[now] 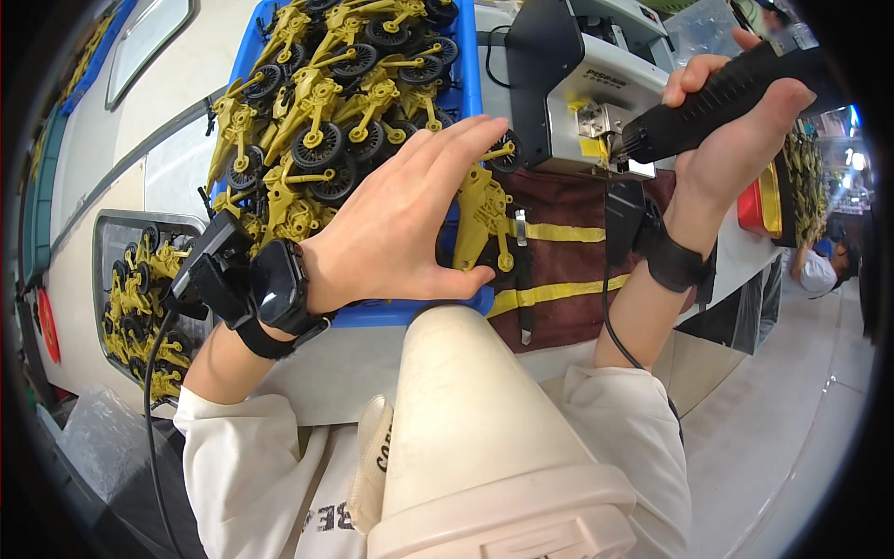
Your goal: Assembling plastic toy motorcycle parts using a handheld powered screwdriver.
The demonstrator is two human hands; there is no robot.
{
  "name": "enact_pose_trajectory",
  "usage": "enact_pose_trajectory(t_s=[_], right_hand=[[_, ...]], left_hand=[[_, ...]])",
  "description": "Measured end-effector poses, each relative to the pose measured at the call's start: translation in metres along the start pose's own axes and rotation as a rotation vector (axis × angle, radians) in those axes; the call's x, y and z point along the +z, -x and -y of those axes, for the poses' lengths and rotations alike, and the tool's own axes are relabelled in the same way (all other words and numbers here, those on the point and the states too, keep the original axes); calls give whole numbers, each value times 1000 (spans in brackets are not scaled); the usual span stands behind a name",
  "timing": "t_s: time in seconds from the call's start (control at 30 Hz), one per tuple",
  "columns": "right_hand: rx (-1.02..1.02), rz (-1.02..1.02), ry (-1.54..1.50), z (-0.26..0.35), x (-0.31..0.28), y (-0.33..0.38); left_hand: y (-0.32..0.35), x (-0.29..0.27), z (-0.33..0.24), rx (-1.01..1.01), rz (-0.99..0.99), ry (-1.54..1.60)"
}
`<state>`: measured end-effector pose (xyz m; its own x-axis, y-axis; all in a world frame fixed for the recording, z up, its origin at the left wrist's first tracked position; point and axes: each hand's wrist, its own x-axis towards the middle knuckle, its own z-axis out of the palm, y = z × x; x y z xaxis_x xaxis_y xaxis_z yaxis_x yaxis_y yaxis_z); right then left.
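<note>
My left hand (400,210) is spread over the right side of a blue bin (473,84), thumb and fingers apart. Beside it, between thumb and fingertips, lies a yellow toy motorcycle part (482,219) with a black wheel. In my right hand (736,154) is a black electric screwdriver (694,110), held slantwise. Its tip end reaches the metal outlet of a screw feeder machine (605,79); the exact contact is too small to tell. Many yellow motorcycle parts (317,93) with black wheels fill the bin.
A metal tray (197,224) of similar parts stands at left. A dark red cloth (559,270) with yellow stripes lies right of the bin, a small metal-ended strip (522,279) on it. A beige cup-shaped thing (466,401) stands before me. Another person (824,268) is far right.
</note>
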<state>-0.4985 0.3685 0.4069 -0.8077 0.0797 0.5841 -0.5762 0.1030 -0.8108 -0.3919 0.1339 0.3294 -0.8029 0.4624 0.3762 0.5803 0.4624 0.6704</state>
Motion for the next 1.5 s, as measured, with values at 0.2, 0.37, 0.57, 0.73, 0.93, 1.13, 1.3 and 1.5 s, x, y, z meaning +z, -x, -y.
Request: enact_pose_trajectory(t_s=[0.2, 0.37, 0.57, 0.73, 0.93, 1.13, 1.3, 1.5], right_hand=[[84, 142, -109, 27, -6, 10], [-28, 403, -586, 42, -1, 22], [-114, 519, -639, 32, 8, 23], [-178, 588, -532, 23, 7, 20], [-174, 585, -525, 16, 15, 20], [-135, 361, -487, 31, 36, 34], [-220, 567, -459, 15, 25, 24], [-102, 349, -531, 18, 30, 31]], left_hand=[[0, 1, 0, 12, -6, 14], [-2, 1, -3, -5, 69, 86], [0, 2, -1, 35, 70, 59], [0, 0, -4, 18, 120, 73], [-1, 0, -5, -2, 145, 87], [-2, -1, -6, -8, 159, 108], [-2, -1, -6, -23, 165, 116], [-1, 0, -6, -28, 157, 146]])
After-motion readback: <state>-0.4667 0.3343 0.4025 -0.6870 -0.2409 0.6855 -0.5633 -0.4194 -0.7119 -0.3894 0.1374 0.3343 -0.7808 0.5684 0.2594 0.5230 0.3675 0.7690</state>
